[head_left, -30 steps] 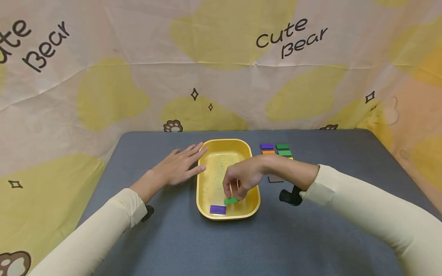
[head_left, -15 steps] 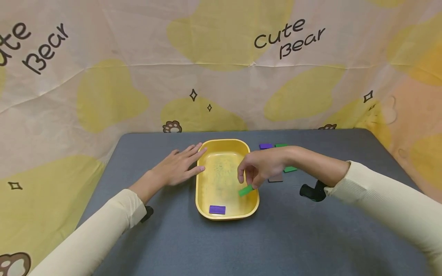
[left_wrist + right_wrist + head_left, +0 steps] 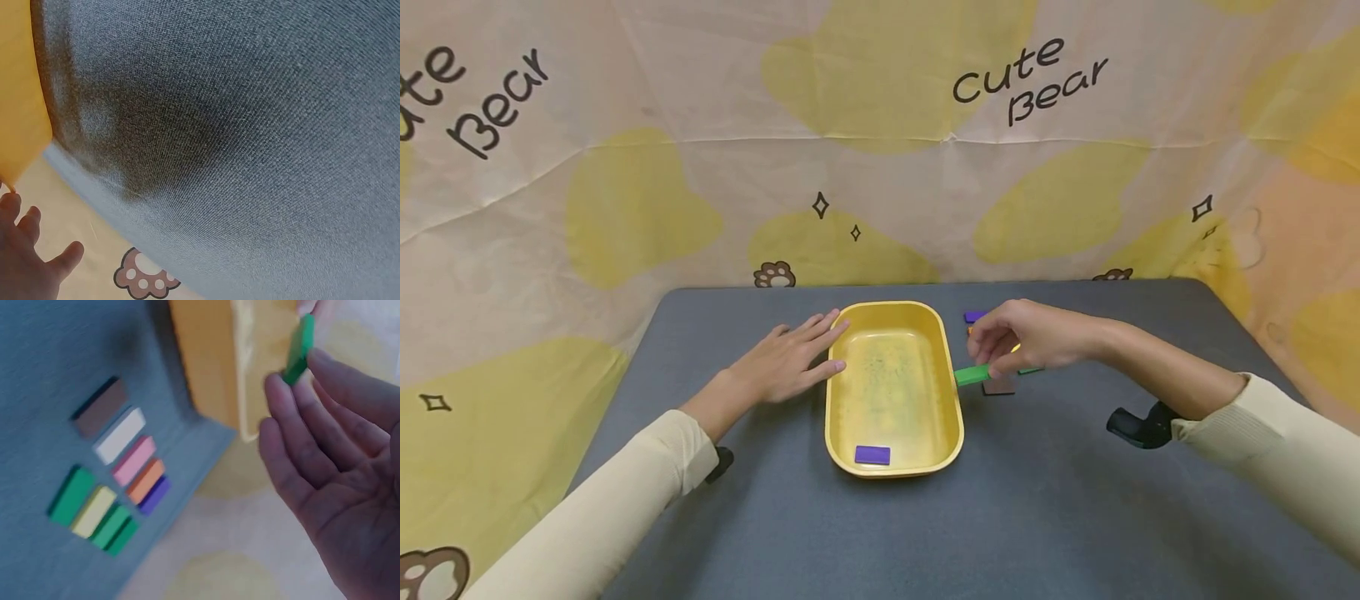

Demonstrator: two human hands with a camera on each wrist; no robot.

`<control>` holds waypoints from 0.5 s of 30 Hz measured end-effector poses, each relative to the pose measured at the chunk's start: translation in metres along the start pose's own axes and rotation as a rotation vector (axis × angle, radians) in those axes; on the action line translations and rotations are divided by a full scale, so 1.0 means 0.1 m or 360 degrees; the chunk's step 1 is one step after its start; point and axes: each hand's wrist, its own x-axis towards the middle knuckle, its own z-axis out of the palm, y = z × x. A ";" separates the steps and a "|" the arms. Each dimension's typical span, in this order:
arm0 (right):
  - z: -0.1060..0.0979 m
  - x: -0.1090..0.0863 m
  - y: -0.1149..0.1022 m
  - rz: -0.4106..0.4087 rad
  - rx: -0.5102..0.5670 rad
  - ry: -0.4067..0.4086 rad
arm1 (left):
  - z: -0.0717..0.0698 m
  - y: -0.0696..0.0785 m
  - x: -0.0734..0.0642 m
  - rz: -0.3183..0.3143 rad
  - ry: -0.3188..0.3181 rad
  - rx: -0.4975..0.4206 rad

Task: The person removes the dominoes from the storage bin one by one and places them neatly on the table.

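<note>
A flat green rectangular block [image 3: 972,375] is pinched between the thumb and fingers of my right hand [image 3: 1032,335], just past the right rim of the yellow tray [image 3: 887,383]. The right wrist view shows the same green block [image 3: 300,350] in the fingertips. Spread fingers of my left hand [image 3: 790,358] touch the tray's left rim. Only part of my left hand [image 3: 31,262] shows in the left wrist view. One purple block [image 3: 872,455] lies at the near end inside the tray.
Right of the tray, two rows of blocks lie on the grey table [image 3: 895,533], partly hidden by my right hand: brown [image 3: 100,407], white [image 3: 120,435], pink [image 3: 134,460], orange [image 3: 145,480], purple [image 3: 155,495], yellow [image 3: 94,512] and several green. A patterned cloth [image 3: 880,208] hangs behind.
My right hand has lifted the green block from the tray's near end and carried it right and away, over the right rim. The left hand and the purple block in the tray have stayed put.
</note>
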 end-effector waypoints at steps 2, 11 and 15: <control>-0.01 -0.07 0.09 -0.0015 -0.0055 0.0104 | 0.00 0.00 0.01 0.0002 0.0001 0.0003; 0.11 -0.36 0.52 0.0098 -0.0032 0.0405 | -0.03 0.02 0.00 -0.0001 -0.0014 -0.0007; 0.17 -0.47 0.71 0.0144 0.0005 0.0448 | -0.02 0.02 0.00 0.0001 -0.0011 -0.0008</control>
